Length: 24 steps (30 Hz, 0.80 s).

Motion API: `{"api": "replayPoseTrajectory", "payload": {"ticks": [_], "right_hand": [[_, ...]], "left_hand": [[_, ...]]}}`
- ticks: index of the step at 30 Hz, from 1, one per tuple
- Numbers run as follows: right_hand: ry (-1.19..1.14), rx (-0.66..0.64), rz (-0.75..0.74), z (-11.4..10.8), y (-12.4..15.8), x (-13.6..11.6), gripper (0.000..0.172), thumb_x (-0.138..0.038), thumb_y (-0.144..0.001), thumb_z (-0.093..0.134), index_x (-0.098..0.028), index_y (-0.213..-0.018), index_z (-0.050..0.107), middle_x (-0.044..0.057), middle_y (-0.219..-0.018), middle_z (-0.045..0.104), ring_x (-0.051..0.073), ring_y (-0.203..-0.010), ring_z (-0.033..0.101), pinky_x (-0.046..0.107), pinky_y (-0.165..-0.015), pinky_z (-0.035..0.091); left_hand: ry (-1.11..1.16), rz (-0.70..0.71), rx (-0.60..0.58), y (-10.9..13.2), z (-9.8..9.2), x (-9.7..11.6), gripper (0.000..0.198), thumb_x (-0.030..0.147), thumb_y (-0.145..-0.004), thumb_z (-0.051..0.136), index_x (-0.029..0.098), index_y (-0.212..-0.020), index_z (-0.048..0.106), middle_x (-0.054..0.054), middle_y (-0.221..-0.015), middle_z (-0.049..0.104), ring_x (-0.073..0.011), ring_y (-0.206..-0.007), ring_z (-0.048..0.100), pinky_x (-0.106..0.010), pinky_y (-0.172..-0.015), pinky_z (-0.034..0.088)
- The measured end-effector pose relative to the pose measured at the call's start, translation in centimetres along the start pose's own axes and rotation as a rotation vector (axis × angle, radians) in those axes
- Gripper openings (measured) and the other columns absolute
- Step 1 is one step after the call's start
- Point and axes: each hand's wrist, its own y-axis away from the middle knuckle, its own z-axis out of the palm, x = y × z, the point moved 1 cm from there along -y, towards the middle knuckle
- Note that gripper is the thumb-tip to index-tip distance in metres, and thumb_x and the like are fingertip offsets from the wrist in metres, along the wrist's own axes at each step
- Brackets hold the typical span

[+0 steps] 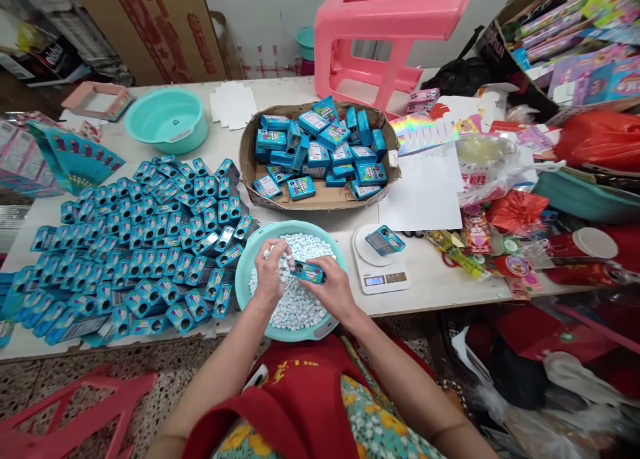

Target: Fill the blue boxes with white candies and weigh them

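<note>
My left hand (271,272) is cupped over a teal bowl (245,272) full of small white candies (295,305), fingers closed round a few of them. My right hand (331,287) grips a small blue box (309,271) just beside the left fingers, above the bowl. Another blue box (385,239) lies on a white digital scale (379,267) to the right of the bowl.
Many open blue boxes (145,239) cover the table's left half. A cardboard tray (250,159) holds closed blue boxes behind the bowl. An empty teal basin (167,120), an upturned pink stool (385,39) and cluttered packaging (520,199) stand further back and right.
</note>
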Motion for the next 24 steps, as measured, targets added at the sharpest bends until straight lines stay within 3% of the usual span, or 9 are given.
{"api": "replayPoseTrajectory", "payload": {"ticks": [3,7,18,24], "right_hand": [[-0.004,-0.042,-0.020,0.9,-0.1,-0.8,0.036,-0.026,-0.069,0.077,-0.025,-0.102,0.064,0.005,-0.097,0.064,0.023,-0.093,0.060,0.038,-0.082,0.048],[-0.015,-0.032,-0.023,1.0,-0.3,-1.4,0.035,-0.028,-0.070,0.076,-0.025,-0.102,0.064,0.004,-0.097,0.064,0.023,-0.092,0.060,0.037,-0.082,0.048],[-0.076,-0.039,0.010,1.1,-0.5,-1.0,0.038,-0.024,-0.065,0.080,-0.025,-0.100,0.066,0.003,-0.094,0.063,0.021,-0.089,0.060,0.035,-0.080,0.048],[-0.124,0.013,0.016,1.3,-0.7,-0.9,0.039,-0.024,-0.066,0.079,-0.026,-0.102,0.064,0.003,-0.097,0.063,0.021,-0.093,0.059,0.035,-0.084,0.047]], "left_hand": [[0.030,0.050,0.037,0.5,0.9,1.2,0.022,0.034,-0.075,0.064,0.018,-0.077,0.049,0.003,-0.068,0.056,-0.0093,-0.053,0.056,-0.021,-0.051,0.045],[0.050,0.058,0.073,0.2,1.1,1.5,0.025,0.035,-0.074,0.065,0.021,-0.087,0.048,0.005,-0.065,0.056,-0.0096,-0.052,0.057,-0.021,-0.051,0.046],[0.017,0.081,0.052,0.3,1.9,1.4,0.026,0.041,-0.078,0.062,0.020,-0.078,0.046,0.005,-0.060,0.050,-0.0073,-0.044,0.049,-0.018,-0.039,0.035],[0.000,0.227,0.089,0.3,2.1,1.3,0.028,0.042,-0.082,0.059,0.019,-0.072,0.046,0.004,-0.059,0.050,-0.0083,-0.052,0.053,-0.020,-0.050,0.042]]}}
